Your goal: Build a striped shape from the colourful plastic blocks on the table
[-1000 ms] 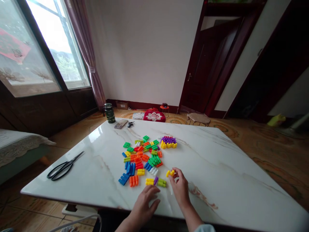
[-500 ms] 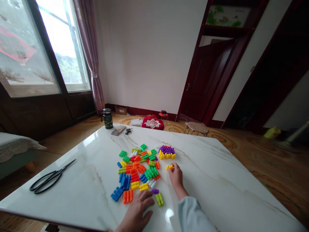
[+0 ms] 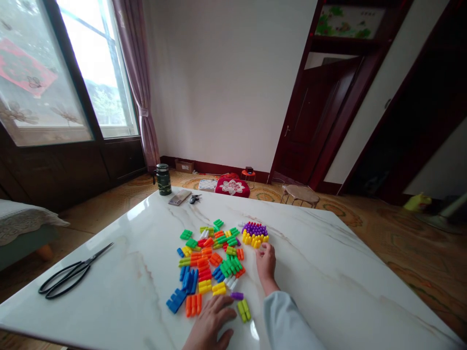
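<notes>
My right hand is at the front of a built cluster of plastic building blocks, purple and red on top with yellow pieces along the near side. Its fingertips are pinched at a yellow building block, which touches that yellow row; the fingers partly hide it. My left hand lies on the table near the front, fingers spread and holding nothing. Close to it are an orange block, a purple block and a lime green block.
Loose blocks in several colours, among them green ones and blue ones, spread over the middle of the white table. Black-handled scissors lie at left. A dark bottle, a phone and keys stand or lie at the far edge.
My right hand has carried the yellow block forward to the near side of the built cluster. My left hand stays in about the same place, and the view has shifted slightly.
</notes>
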Tool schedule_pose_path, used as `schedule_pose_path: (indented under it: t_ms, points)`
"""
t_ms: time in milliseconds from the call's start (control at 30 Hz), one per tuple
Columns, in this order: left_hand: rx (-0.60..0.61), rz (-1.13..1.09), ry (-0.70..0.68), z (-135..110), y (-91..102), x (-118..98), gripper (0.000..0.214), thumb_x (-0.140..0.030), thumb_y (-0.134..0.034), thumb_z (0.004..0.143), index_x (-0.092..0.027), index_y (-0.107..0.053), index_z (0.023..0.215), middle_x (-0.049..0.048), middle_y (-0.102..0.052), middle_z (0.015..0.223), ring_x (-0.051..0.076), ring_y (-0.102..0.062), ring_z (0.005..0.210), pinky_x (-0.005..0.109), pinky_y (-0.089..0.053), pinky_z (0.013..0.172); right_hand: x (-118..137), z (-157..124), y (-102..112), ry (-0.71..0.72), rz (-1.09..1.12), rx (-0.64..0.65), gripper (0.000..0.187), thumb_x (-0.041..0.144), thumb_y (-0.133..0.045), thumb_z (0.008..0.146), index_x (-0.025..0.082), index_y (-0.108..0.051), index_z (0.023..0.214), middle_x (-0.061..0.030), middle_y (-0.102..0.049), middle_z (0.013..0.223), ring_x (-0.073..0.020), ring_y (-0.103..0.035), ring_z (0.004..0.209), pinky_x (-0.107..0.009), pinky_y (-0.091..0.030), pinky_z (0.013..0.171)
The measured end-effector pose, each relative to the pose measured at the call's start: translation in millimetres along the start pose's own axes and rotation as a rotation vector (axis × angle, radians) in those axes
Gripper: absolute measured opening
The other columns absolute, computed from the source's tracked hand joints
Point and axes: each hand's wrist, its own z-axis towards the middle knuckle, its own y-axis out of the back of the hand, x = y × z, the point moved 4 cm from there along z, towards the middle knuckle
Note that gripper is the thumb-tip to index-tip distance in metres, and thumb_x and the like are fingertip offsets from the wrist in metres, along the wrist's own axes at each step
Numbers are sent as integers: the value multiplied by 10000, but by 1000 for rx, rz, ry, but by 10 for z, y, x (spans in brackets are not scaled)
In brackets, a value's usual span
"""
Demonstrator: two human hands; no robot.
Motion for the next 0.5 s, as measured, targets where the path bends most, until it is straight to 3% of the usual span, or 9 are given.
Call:
schedule_pose_path:
  t_ms: [167, 500]
  points:
    - [-2, 3, -4, -13, -17, 11, 366, -121, -571, 700, -273, -611, 1031, 53, -577, 1297, 257, -518, 1187, 414, -428, 1001, 133, -39, 11, 60, -42, 75, 276, 392, -474, 819, 176, -609, 714, -76, -612, 826, -167, -573, 660, -287, -471, 659]
    - [-29, -27, -9, -30, 14, -12, 371, -109, -557, 710, -278, -604, 1038, 46, -577, 1291, 243, -514, 1186, 400, -419, 1012, 155, -49, -44, 108, -98, 180, 269, 298, -489, 842, 175, -689, 973, -99, -654, 1058, -151, -607, 711, -275, -491, 750]
